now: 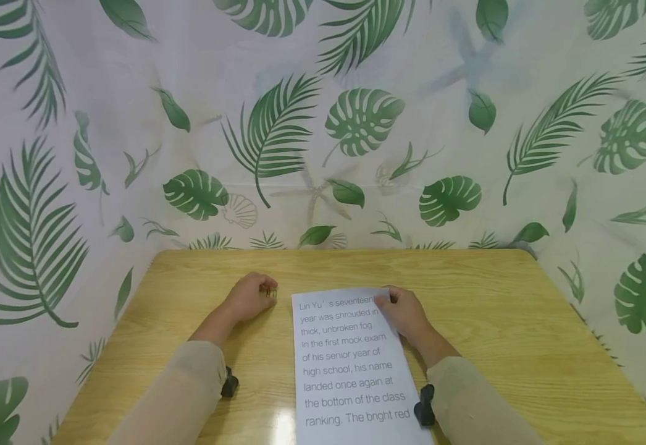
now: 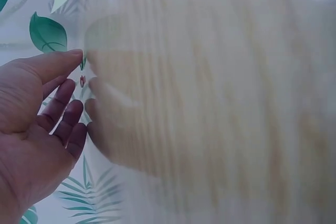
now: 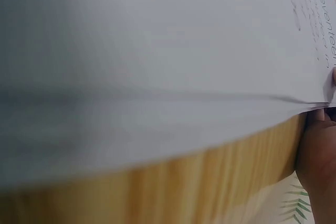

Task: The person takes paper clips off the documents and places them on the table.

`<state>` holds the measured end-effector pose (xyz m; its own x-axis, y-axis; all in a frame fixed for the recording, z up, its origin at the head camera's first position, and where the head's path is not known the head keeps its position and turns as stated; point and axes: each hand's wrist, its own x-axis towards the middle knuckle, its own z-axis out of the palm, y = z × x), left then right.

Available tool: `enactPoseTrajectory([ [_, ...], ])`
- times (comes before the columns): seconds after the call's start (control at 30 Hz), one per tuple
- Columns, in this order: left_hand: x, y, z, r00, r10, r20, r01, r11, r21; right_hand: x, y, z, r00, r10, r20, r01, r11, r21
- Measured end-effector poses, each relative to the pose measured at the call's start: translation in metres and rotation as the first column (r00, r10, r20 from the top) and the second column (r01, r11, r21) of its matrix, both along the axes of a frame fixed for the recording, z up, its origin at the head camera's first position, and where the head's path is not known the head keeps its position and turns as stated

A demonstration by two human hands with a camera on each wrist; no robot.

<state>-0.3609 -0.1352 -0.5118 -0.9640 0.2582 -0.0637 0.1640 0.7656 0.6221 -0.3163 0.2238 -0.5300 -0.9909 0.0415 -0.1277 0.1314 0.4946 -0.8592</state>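
Near the far middle of the table, my left hand (image 1: 249, 298) has its fingers bent and its thumb apart from them. Small green and reddish wire pieces (image 1: 273, 293), like paper clips, show in the gap between them. The left wrist view has a tiny red loop (image 2: 82, 81) beyond the fingers and a bit of green below the thumb tip. My right hand (image 1: 405, 314) grips the top right corner of a white printed paper (image 1: 351, 364), thumb on the printed face and fingers behind. Seen from the right wrist, the paper (image 3: 173, 45) bends above the wood.
The wooden table (image 1: 512, 346) runs back to a white curtain (image 1: 401, 204) printed with green leaves. That curtain also borders the left and right sides. A black wrist mount (image 1: 230, 382) sits at the left cuff, another black mount (image 1: 425, 405) at the right.
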Motion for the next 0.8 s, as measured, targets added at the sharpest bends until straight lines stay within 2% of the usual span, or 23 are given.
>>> enactPoseTrajectory([
  [0.23,0.010,-0.008,0.004,1.000,-0.016,0.002,0.016,1.000,-0.025,0.000,-0.003,0.000,1.000,-0.003,0.003,0.003,1.000,0.003],
  [0.53,0.030,-0.015,0.018,1.000,-0.013,-0.009,0.013,1.000,-0.016,-0.006,-0.004,0.005,0.998,-0.059,0.012,0.060,0.996,-0.062],
  [0.63,0.037,-0.016,0.021,1.000,-0.022,-0.012,0.022,1.000,-0.016,-0.010,-0.004,0.009,0.997,-0.073,-0.010,0.073,0.997,-0.033],
  [0.8,0.050,-0.013,0.023,0.997,-0.082,-0.001,0.082,0.996,0.021,-0.015,0.004,0.014,0.996,-0.085,-0.031,0.086,0.995,0.041],
])
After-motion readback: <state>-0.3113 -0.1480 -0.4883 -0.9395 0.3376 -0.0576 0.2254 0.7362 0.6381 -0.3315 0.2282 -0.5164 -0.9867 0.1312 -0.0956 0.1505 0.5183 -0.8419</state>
